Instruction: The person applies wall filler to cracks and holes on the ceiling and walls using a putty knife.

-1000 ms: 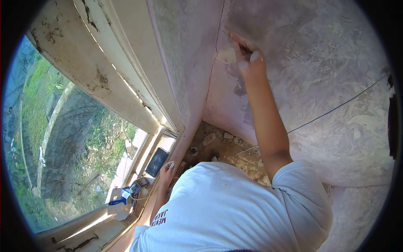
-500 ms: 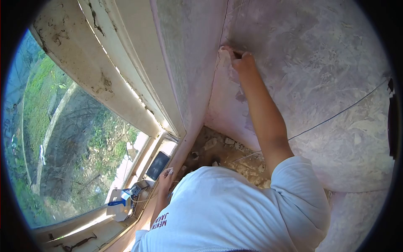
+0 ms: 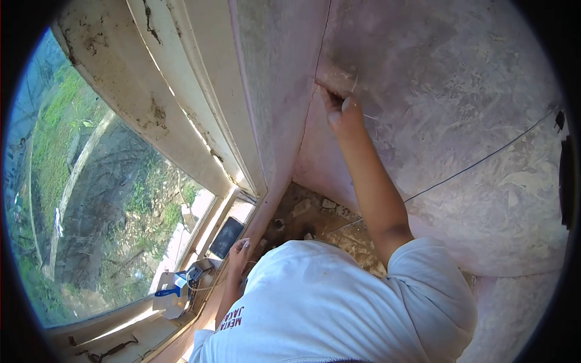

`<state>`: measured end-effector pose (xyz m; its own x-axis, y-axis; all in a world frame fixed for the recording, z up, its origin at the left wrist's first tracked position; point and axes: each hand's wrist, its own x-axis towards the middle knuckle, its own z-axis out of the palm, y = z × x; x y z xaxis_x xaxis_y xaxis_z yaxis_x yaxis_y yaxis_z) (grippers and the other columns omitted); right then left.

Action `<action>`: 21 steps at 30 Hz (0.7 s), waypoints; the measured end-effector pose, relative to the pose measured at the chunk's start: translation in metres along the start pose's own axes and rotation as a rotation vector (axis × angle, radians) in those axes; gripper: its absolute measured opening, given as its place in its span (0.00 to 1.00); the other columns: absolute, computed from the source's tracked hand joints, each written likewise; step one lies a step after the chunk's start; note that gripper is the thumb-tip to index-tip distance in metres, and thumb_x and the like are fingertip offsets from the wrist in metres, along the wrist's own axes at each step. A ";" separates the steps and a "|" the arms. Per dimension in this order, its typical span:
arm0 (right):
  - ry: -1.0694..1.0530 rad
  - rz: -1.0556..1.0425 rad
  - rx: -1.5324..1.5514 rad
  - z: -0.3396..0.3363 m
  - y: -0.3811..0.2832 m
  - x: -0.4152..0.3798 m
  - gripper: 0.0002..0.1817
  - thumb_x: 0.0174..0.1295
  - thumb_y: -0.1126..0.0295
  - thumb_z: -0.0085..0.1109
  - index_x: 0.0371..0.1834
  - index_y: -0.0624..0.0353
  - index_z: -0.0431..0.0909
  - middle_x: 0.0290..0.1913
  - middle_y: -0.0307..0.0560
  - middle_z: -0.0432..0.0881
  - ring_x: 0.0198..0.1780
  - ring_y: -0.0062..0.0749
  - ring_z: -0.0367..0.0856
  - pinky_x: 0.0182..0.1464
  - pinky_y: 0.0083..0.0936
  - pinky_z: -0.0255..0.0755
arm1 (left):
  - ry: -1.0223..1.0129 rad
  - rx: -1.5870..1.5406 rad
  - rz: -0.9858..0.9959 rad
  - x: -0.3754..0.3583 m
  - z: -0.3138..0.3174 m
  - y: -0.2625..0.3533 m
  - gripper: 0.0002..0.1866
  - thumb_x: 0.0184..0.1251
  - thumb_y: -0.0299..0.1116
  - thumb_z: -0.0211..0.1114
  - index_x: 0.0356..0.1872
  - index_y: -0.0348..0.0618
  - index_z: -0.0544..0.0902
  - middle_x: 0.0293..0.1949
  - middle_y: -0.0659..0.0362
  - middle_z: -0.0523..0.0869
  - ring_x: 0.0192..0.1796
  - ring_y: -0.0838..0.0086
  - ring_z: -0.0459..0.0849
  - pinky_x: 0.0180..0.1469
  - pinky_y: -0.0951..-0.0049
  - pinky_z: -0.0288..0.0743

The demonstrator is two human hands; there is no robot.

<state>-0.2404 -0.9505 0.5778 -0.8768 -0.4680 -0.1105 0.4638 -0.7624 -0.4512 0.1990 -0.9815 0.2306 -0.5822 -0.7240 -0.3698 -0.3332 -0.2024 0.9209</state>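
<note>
My right hand (image 3: 342, 112) is raised to the pinkish plaster wall (image 3: 448, 91), fingertips right at the crack (image 3: 310, 109) that runs down the corner. Its fingers are bent and drawn together; I cannot tell what is between them. A pale smear and thin light strands show by the thumb. Lower down, my left hand (image 3: 238, 251) hangs beside the window sill with its fingers curled in and white matter on the fingertips. Closest to it lies a dark flat rectangular device (image 3: 227, 237) on the sill.
A blue-handled tool (image 3: 168, 292) and a small grey box (image 3: 198, 270) with a cable sit farther along the sill. Rubble (image 3: 302, 209) covers the floor in the corner. A dark cord (image 3: 484, 164) crosses the right wall. The window pane (image 3: 91, 199) is at left.
My right hand has moved a little down along the corner crack, and its wrist has turned. My left hand stays by the sill. The view has shifted slightly.
</note>
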 end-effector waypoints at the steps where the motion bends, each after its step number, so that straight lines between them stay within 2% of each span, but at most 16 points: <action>1: 0.080 -0.004 -0.011 -0.014 0.010 0.012 0.19 0.60 0.77 0.38 0.52 0.80 0.64 0.51 0.66 0.75 0.48 0.48 0.78 0.52 0.31 0.78 | 0.003 -0.009 -0.005 -0.002 -0.002 -0.004 0.14 0.66 0.34 0.59 0.45 0.34 0.80 0.38 0.59 0.84 0.42 0.77 0.79 0.47 0.77 0.71; 2: 0.160 -0.009 -0.022 -0.030 0.020 0.027 0.19 0.61 0.76 0.40 0.53 0.78 0.64 0.51 0.64 0.76 0.48 0.49 0.78 0.53 0.32 0.78 | 0.010 -0.013 -0.022 -0.005 -0.003 -0.005 0.14 0.66 0.34 0.59 0.45 0.34 0.80 0.38 0.59 0.84 0.42 0.77 0.79 0.47 0.77 0.71; 4: -0.110 -0.081 -0.038 -0.077 0.030 0.104 0.19 0.62 0.70 0.47 0.52 0.72 0.69 0.49 0.60 0.79 0.46 0.46 0.80 0.51 0.29 0.78 | 0.016 -0.019 -0.055 -0.011 -0.004 -0.007 0.14 0.65 0.34 0.59 0.45 0.34 0.80 0.38 0.59 0.84 0.43 0.77 0.79 0.48 0.77 0.71; 6: -0.229 -0.270 -0.639 -0.073 0.009 0.134 0.18 0.63 0.64 0.53 0.49 0.68 0.75 0.45 0.57 0.81 0.44 0.43 0.81 0.50 0.26 0.76 | 0.017 -0.039 -0.061 -0.015 -0.004 -0.008 0.13 0.66 0.32 0.59 0.45 0.34 0.80 0.36 0.61 0.83 0.39 0.79 0.78 0.44 0.78 0.70; 8: -0.135 -0.548 -1.827 -0.015 -0.032 0.116 0.19 0.61 0.58 0.57 0.44 0.64 0.81 0.40 0.54 0.84 0.43 0.38 0.82 0.49 0.25 0.75 | 0.015 -0.081 -0.079 -0.020 -0.003 -0.006 0.12 0.66 0.32 0.59 0.45 0.34 0.80 0.35 0.62 0.82 0.37 0.81 0.77 0.41 0.80 0.70; 9: -0.147 -0.604 -1.801 0.015 -0.047 0.097 0.19 0.62 0.59 0.56 0.43 0.66 0.80 0.40 0.54 0.84 0.44 0.39 0.82 0.50 0.26 0.74 | 0.020 -0.073 -0.057 -0.023 0.000 0.002 0.12 0.66 0.31 0.59 0.45 0.33 0.80 0.33 0.64 0.80 0.35 0.83 0.75 0.38 0.82 0.68; 12: -0.175 -0.761 -1.717 0.086 -0.087 0.034 0.19 0.63 0.61 0.54 0.40 0.71 0.79 0.40 0.57 0.83 0.45 0.41 0.81 0.52 0.28 0.74 | 0.024 -0.081 -0.094 -0.027 0.003 0.018 0.12 0.65 0.31 0.59 0.44 0.33 0.80 0.33 0.64 0.81 0.36 0.82 0.75 0.38 0.82 0.69; 15: -0.209 -0.025 0.194 0.113 -0.106 0.074 0.14 0.62 0.71 0.47 0.43 0.74 0.71 0.45 0.62 0.78 0.47 0.48 0.79 0.56 0.41 0.73 | 0.009 -0.087 -0.119 -0.026 0.005 0.025 0.12 0.65 0.31 0.59 0.45 0.33 0.80 0.34 0.63 0.81 0.36 0.82 0.76 0.39 0.81 0.70; 18: -0.337 -0.140 0.000 0.119 -0.105 0.010 0.17 0.60 0.72 0.48 0.52 0.69 0.69 0.50 0.60 0.76 0.54 0.46 0.75 0.59 0.40 0.70 | 0.014 -0.057 -0.040 -0.016 0.002 0.003 0.13 0.65 0.31 0.60 0.45 0.33 0.80 0.35 0.62 0.82 0.37 0.81 0.77 0.41 0.80 0.71; 21: -0.307 -0.272 -0.166 0.080 -0.093 -0.001 0.20 0.56 0.78 0.46 0.54 0.71 0.61 0.54 0.62 0.67 0.58 0.53 0.70 0.61 0.50 0.69 | 0.016 -0.029 -0.016 -0.011 -0.001 -0.008 0.13 0.64 0.32 0.60 0.45 0.33 0.80 0.35 0.62 0.83 0.38 0.81 0.78 0.42 0.80 0.71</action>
<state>-0.2724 -0.9151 0.6903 -0.8744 -0.3899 0.2887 0.1723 -0.8058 -0.5666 0.2085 -0.9728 0.2273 -0.5652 -0.7308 -0.3827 -0.3203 -0.2331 0.9182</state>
